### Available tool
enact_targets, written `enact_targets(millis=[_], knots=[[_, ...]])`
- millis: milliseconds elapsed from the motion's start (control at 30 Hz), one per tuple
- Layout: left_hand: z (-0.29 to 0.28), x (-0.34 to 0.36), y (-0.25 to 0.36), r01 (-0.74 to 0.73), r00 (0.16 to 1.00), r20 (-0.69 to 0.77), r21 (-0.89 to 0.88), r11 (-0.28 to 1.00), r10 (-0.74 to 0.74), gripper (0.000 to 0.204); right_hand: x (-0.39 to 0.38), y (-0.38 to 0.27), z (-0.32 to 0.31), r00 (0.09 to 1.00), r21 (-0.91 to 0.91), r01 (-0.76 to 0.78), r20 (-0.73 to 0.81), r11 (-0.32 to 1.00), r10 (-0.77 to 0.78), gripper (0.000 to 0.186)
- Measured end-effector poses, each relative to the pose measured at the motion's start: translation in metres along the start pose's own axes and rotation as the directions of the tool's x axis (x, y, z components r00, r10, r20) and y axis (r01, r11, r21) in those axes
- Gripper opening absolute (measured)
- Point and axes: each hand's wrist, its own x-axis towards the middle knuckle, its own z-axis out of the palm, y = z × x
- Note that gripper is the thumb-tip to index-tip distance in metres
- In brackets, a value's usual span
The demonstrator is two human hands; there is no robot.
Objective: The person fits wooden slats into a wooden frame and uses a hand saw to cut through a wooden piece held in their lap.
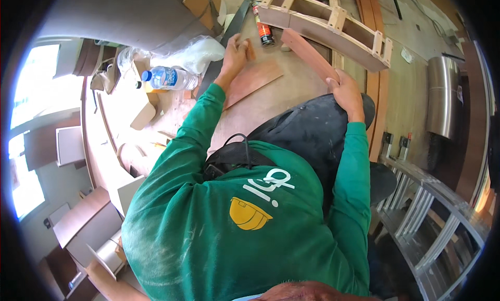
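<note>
My right hand [346,94] grips the near end of a reddish-brown wood strip [312,55], which slants away to the far left beside my dark-trousered knee. My left hand [234,57] is closed around a small orange-brown piece [250,51]; its kind is hard to make out. Below that hand lies a thin brown board [255,81] with a pointed end. A long dark bar [238,22] runs past my left hand. Beyond the strip stands a light wooden frame [333,27] with crosspieces, and a red and black can [264,29] lies between them.
On the left, a water bottle [171,78] with a blue cap lies near crumpled clear plastic [195,53]. Long brown planks [376,82] run along the right. Farther right are a metal ladder [424,217] and a shiny metal cylinder [442,95]. Cut boards [88,217] sit at lower left.
</note>
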Motion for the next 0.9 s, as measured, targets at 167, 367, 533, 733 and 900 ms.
enact_targets(millis=[167,367,533,733,900], knots=[[-0.002,-0.059,0.044,-0.431,0.901,0.308,0.543,0.721,0.306,0.086,-0.004,0.002,-0.003,1.000,-0.009,-0.022,0.002,1.000,0.022,0.035],[-0.004,-0.111,0.055,-0.397,0.885,0.451,0.600,0.694,0.116,0.109,-0.002,0.016,0.003,0.998,-0.036,0.047,-0.050,0.998,-0.049,0.034],[-0.022,-0.118,0.106,-0.439,0.814,0.563,0.439,0.784,0.141,0.109,-0.008,0.012,0.007,0.984,-0.097,0.119,-0.118,0.988,-0.131,0.034],[-0.042,-0.100,0.142,-0.406,0.687,0.690,0.104,0.908,0.228,0.106,-0.005,-0.001,0.004,0.984,-0.137,0.176,0.043,0.975,-0.172,0.030],[-0.045,-0.045,0.148,0.133,0.777,0.602,-0.441,0.888,0.183,0.103,0.016,0.008,0.013,0.982,-0.157,0.174,0.097,0.972,-0.160,0.030]])
